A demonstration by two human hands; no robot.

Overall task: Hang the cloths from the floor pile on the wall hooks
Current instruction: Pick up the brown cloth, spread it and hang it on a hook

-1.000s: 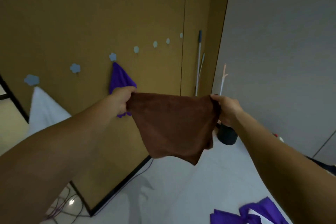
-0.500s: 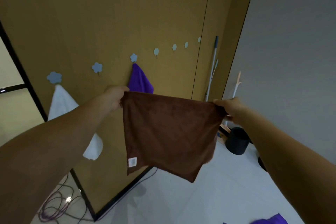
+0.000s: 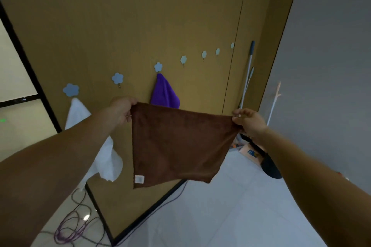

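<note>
I hold a brown cloth (image 3: 176, 142) spread flat in front of the tan wall panel, a white label at its lower left corner. My left hand (image 3: 121, 109) pinches its upper left corner and my right hand (image 3: 249, 121) pinches its upper right corner. A row of pale blue flower-shaped hooks runs up the panel. A white cloth (image 3: 100, 152) hangs from the leftmost hook (image 3: 70, 90). The second hook (image 3: 117, 78) is bare, just above my left hand. A purple cloth (image 3: 164, 94) hangs from the third hook (image 3: 158, 66), partly behind the brown cloth. The floor pile is out of view.
More bare hooks (image 3: 183, 59) climb to the right. A mop handle (image 3: 248, 74) leans in the corner by the grey wall. A black bin (image 3: 270, 166) and a box stand on the white tiled floor. Purple cables (image 3: 72, 226) lie at the panel's foot.
The view has tilted up and left, so the floor pile has dropped out of sight. The brown cloth has opened out flat between my hands, and my hands have moved further apart.
</note>
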